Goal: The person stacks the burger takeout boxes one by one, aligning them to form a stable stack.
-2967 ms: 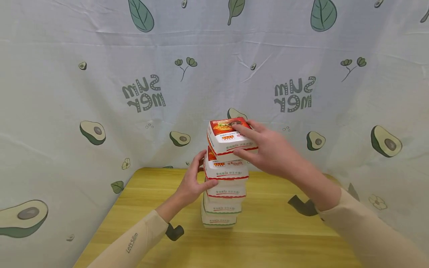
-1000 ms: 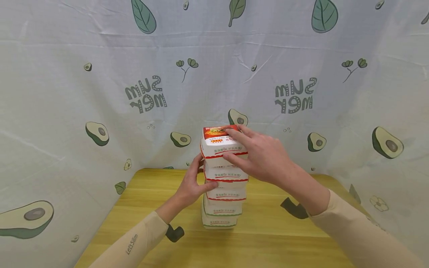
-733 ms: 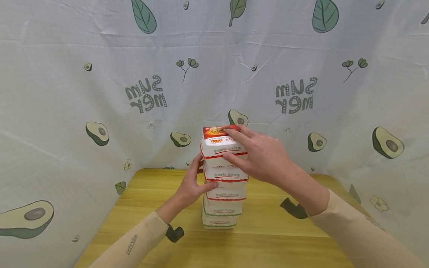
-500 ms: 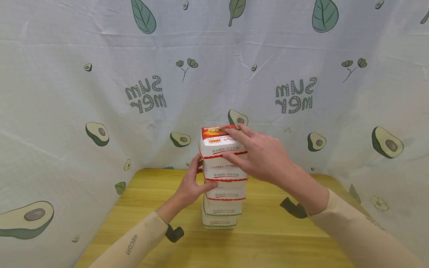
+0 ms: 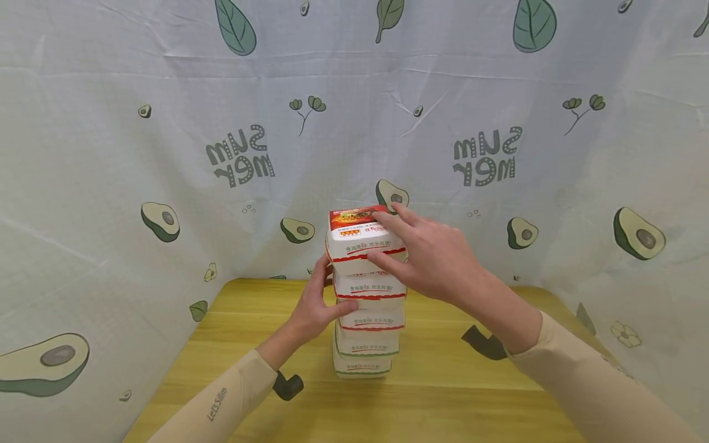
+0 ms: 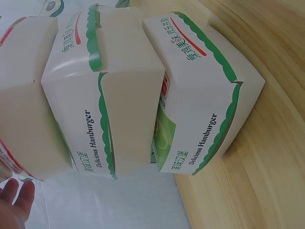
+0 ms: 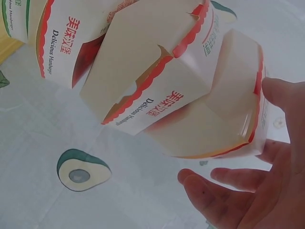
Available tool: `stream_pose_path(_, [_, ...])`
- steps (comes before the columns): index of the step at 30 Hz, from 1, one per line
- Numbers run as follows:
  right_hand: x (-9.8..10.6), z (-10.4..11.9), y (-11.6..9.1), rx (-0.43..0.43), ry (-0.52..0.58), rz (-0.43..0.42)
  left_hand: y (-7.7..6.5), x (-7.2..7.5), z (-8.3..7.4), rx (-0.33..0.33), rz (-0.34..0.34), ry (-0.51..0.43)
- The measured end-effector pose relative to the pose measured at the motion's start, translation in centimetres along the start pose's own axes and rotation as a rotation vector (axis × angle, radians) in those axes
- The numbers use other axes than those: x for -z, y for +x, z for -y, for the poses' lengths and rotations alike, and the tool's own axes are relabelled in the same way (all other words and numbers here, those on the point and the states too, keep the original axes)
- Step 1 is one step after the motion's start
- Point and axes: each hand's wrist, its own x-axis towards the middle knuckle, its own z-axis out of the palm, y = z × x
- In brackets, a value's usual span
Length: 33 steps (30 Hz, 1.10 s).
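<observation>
Several paper hamburger boxes stand stacked on the table in the head view. The top hamburger box has a red burger picture and red trim, as does the second box. Green trim marks the bottom box. My left hand holds the stack's left side around the second box, thumb across the front, other fingers partly hidden. My right hand touches the top box at its right, index finger on the lid and thumb on the front. In the right wrist view its fingers are spread and fairly straight.
A yellow wood-grain table carries the stack. Behind it hangs a pale cloth printed with avocados and leaves. The boxes sit unevenly, turned and offset from one another, as the lower boxes show in the left wrist view.
The right hand has lowered the top box onto the stack, shifting it left. Over the last second the top box slides slightly further left while the right hand stays nearly still. The left hand barely moves.
</observation>
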Motion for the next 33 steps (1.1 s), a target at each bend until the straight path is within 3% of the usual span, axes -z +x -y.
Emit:
stream_pose_path(25, [-0.19, -0.01, 0.07, 0.004, 0.023, -0.025, 0.05, 0.22, 0.42, -0.040, -0.029, -0.002])
stream_pose_path(33, [-0.35, -0.70, -0.41, 0.016, 0.050, -0.092, -0.24, 0.47, 0.54, -0.037, -0.033, 0.001])
